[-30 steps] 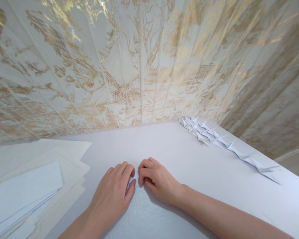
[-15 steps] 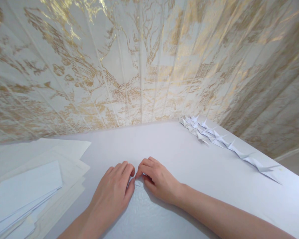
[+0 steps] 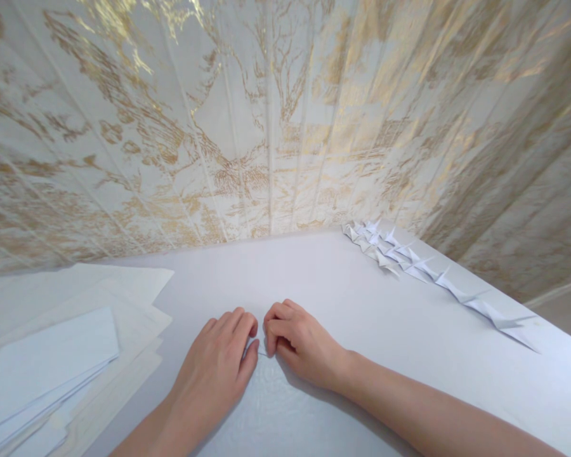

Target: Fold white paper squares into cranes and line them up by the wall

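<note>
Between my two hands, low over the white table, a small piece of folded white paper (image 3: 261,350) shows; most of it is hidden by my fingers. My left hand (image 3: 226,355) is closed around its left side, thumb and curled fingers meeting near the paper. On the other side my right hand (image 3: 297,339) has its fingers curled, with the fingertips pressed down on the paper's right part. The exact shape of the folded paper cannot be made out.
Several folded white paper cranes (image 3: 438,276) stand in rows along the table's right edge. On the left lie cream sheets (image 3: 137,298) with a stack of white paper (image 3: 57,355) on top. A wall with gold patterns (image 3: 266,127) rises behind the table (image 3: 276,266).
My right hand's fingertips have moved slightly right and toward me, curling down over the paper. My left hand stays in nearly the same place.
</note>
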Motion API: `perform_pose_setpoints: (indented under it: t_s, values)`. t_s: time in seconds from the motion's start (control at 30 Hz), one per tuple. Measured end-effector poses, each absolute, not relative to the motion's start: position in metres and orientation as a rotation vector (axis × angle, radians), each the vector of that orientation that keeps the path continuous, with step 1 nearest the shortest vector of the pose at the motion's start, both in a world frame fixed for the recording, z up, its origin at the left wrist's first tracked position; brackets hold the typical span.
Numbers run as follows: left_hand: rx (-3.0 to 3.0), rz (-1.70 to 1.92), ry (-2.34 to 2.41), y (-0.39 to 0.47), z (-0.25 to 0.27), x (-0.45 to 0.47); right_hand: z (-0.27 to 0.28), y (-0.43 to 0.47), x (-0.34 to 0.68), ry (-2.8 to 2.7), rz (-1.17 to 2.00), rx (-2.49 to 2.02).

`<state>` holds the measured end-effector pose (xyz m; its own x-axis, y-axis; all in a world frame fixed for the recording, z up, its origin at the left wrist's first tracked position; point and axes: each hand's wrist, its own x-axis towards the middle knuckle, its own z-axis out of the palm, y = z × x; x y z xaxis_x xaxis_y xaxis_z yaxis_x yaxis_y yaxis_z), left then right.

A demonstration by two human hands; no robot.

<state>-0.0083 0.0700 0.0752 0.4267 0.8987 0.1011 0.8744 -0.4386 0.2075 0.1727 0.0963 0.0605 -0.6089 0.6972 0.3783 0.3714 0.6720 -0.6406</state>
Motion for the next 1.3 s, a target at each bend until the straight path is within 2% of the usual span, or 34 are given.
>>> perform_pose_setpoints:
  t_s: [0.4, 0.63, 0.9, 1.3]
  values:
    - [2.557, 0.263, 1.575, 0.069, 0.075, -0.009, 0.062, 0.094, 0.172, -2.311, 0.611, -0.868]
    - [2.545, 0.273, 1.547, 0.072, 0.073, -0.012, 0.062, 0.095, 0.174, -2.229, 0.718, -0.844]
    - [2.483, 0.289, 1.56, 0.075, 0.068, -0.016, 0.064, 0.092, 0.173, -2.41, 0.582, -0.732]
    - [2.457, 0.385, 1.588, 0.073, 0.067, -0.014, 0.064, 0.092, 0.174, -2.282, 0.674, -0.83]
